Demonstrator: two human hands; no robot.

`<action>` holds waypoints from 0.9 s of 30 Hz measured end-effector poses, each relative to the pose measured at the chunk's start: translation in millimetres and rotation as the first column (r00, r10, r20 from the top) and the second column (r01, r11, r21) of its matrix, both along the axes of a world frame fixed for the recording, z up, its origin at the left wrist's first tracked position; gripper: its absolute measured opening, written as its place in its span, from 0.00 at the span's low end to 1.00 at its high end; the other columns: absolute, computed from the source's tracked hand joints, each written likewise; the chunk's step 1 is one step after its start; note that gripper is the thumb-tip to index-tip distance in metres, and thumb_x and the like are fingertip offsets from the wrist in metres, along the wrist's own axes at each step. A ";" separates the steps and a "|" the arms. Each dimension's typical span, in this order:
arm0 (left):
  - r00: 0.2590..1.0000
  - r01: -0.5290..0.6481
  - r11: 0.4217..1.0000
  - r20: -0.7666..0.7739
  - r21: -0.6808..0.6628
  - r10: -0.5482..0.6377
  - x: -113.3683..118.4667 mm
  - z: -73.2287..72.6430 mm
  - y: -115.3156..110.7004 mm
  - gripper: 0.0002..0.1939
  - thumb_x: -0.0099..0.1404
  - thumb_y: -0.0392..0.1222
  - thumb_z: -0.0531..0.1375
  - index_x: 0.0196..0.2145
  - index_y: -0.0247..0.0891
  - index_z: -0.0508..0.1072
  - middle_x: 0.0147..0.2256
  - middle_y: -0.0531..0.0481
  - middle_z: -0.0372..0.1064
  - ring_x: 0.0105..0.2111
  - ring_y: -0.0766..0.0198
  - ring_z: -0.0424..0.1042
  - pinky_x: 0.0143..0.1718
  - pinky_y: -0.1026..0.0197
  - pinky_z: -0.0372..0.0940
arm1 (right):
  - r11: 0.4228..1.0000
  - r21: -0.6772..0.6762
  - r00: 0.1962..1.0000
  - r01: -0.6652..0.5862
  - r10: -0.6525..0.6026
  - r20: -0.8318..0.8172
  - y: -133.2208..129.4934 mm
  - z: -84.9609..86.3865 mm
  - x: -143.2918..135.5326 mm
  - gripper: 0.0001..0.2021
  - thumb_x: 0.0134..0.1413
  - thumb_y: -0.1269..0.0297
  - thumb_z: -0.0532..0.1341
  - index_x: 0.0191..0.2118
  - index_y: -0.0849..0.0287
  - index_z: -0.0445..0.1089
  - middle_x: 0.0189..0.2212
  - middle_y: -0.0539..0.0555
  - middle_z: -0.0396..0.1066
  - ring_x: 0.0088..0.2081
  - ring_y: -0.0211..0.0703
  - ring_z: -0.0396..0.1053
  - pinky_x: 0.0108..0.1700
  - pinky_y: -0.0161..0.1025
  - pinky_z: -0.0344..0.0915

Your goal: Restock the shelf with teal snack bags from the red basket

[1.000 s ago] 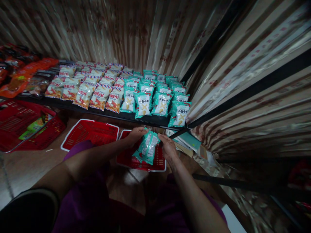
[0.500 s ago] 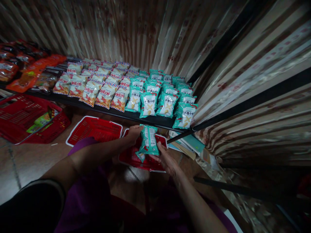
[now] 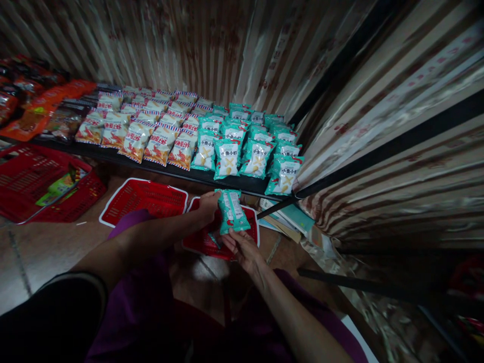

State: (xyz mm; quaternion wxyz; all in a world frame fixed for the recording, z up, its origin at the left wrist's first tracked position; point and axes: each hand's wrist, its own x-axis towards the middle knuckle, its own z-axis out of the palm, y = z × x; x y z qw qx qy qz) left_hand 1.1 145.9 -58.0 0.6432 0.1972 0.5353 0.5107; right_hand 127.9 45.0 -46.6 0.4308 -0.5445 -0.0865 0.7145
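Note:
A teal snack bag [image 3: 232, 210], its printed back side up, is held between my two hands over a red basket [image 3: 200, 244] with a white rim. My left hand [image 3: 209, 205] grips the bag's upper left corner. At the bag's lower edge, the fingers of my right hand [image 3: 241, 246] pinch it from below. Part of another teal packet [image 3: 215, 241] shows in the basket beneath. Just beyond, rows of teal bags [image 3: 227, 159] stand on the black shelf [image 3: 242, 185], beside white and orange bags [image 3: 136, 141].
Orange packages [image 3: 36, 113] lie at the shelf's left end. Two more red baskets [image 3: 151, 199] [image 3: 75, 201] sit on the floor at the left. A black rack bar [image 3: 378, 156] crosses the right side, above flat papers and boxes [image 3: 289, 222].
My right hand has shifted left and round to the bag's lower edge. The bag has moved up a little relative to the basket, and the view has shifted slightly.

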 end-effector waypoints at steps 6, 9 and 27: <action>0.999 -0.019 0.999 -0.041 -0.036 0.018 -6.1 4.8 2.7 0.11 0.50 0.43 0.65 0.23 0.35 0.67 0.18 0.56 0.64 0.17 0.73 0.61 0.22 0.67 0.57 | 0.997 0.062 0.998 -0.041 0.038 0.048 -6.0 11.6 2.3 0.17 0.28 0.65 0.75 0.26 0.58 0.69 0.25 0.49 0.75 0.28 0.36 0.73 0.38 0.38 0.74; 0.999 0.042 0.999 -0.031 -0.026 -0.043 -10.4 10.1 -0.6 0.11 0.50 0.42 0.65 0.21 0.35 0.67 0.17 0.56 0.62 0.17 0.73 0.62 0.21 0.67 0.56 | 0.993 0.111 0.997 -0.051 0.043 0.067 -11.1 11.4 2.6 0.17 0.30 0.63 0.75 0.28 0.58 0.70 0.26 0.49 0.75 0.28 0.37 0.73 0.39 0.38 0.73; 0.869 0.492 0.852 -0.155 0.177 -0.469 -70.9 17.7 5.1 0.25 0.42 0.54 0.70 0.34 0.33 0.77 0.28 0.49 0.75 0.28 0.65 0.70 0.35 0.62 0.63 | 0.889 0.335 0.900 -0.313 0.165 0.402 -10.5 14.1 -0.1 0.18 0.32 0.54 0.71 0.26 0.56 0.66 0.16 0.40 0.59 0.19 0.31 0.58 0.31 0.38 0.69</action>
